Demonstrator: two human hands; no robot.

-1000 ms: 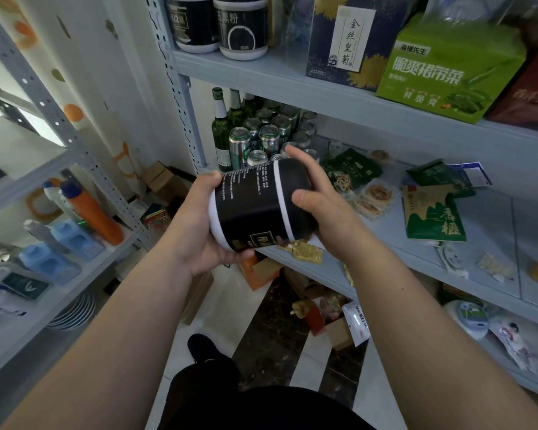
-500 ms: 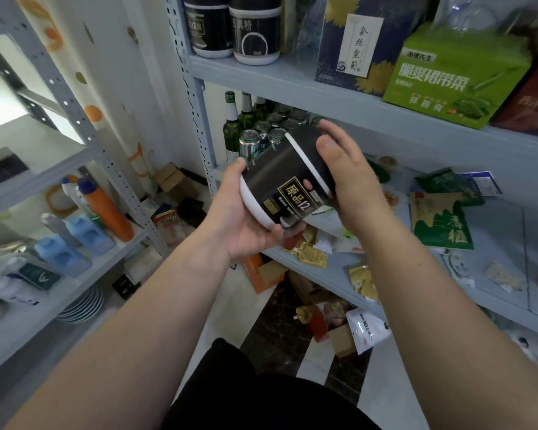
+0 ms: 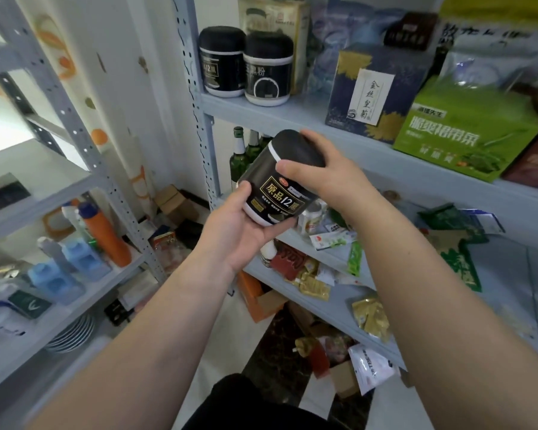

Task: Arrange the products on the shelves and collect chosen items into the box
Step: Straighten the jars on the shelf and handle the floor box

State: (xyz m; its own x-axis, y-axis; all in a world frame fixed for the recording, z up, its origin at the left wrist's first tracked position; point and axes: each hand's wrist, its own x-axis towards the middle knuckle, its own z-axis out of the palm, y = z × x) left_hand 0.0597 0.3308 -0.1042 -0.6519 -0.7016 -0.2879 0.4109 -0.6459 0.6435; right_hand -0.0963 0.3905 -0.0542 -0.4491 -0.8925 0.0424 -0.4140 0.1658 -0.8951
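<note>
A squat cylindrical black jar (image 3: 280, 184) is held tilted in mid-air in front of the grey metal shelving, below the edge of the upper shelf (image 3: 292, 117) and above the middle shelf (image 3: 510, 274). Its domed, matte lid is aimed up and to the right; a thin white ring divides lid from body, gold characters are printed on the smooth dark label, and a white rim is seen at the base. The grip of the left hand (image 3: 239, 234) is clamped on the base, palm cupped beneath and thumb laid along the side. The grip of the right hand (image 3: 326, 178) is wrapped over the lid, thumb pressed near the white ring. On the upper shelf two matching jars (image 3: 221, 62) are stood upright side by side, with a dark blue cardboard box (image 3: 367, 97) and a bright green carton (image 3: 466, 135) further right. Green glass bottles (image 3: 238, 156) are partly hidden behind the held jar. Crinkled gold foil sachets (image 3: 370, 315) are scattered on the middle shelf.
</note>
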